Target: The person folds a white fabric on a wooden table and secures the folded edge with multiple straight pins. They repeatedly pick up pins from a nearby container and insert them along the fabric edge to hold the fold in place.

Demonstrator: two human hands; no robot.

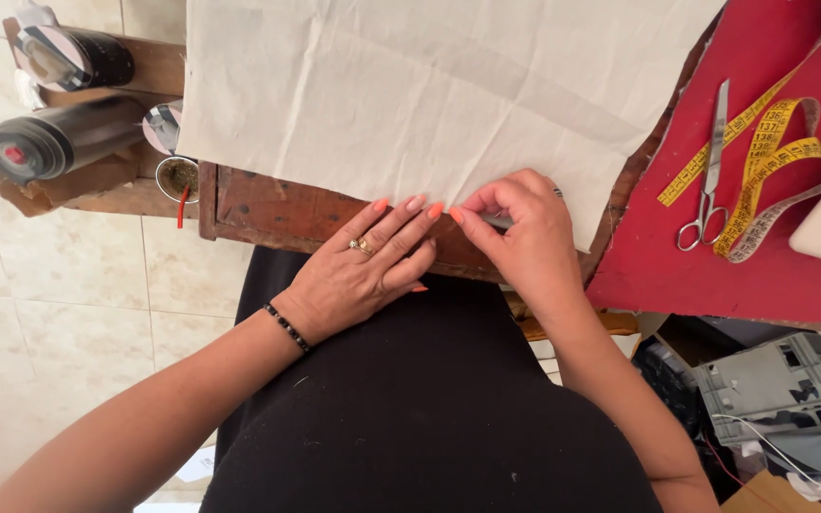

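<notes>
A large cream cloth [429, 85] lies spread over a dark wooden table [268, 204], its near edge hanging close to me. My left hand [363, 271] rests flat on the table's front edge, fingers together, fingertips touching the cloth's hem. It wears a ring and a bead bracelet. My right hand [525, 233] is curled beside it, pinching the cloth's near edge together with a small grey tool [498, 221] that is mostly hidden by the fingers.
A red board [762, 256] at the right carries scissors [708, 176] and a yellow tape measure [772, 152]. Two dark flasks [59, 138] and a small cup [178, 179] sit on a wooden stand at the left. Grey clutter [781, 385] lies lower right. Tiled floor is below left.
</notes>
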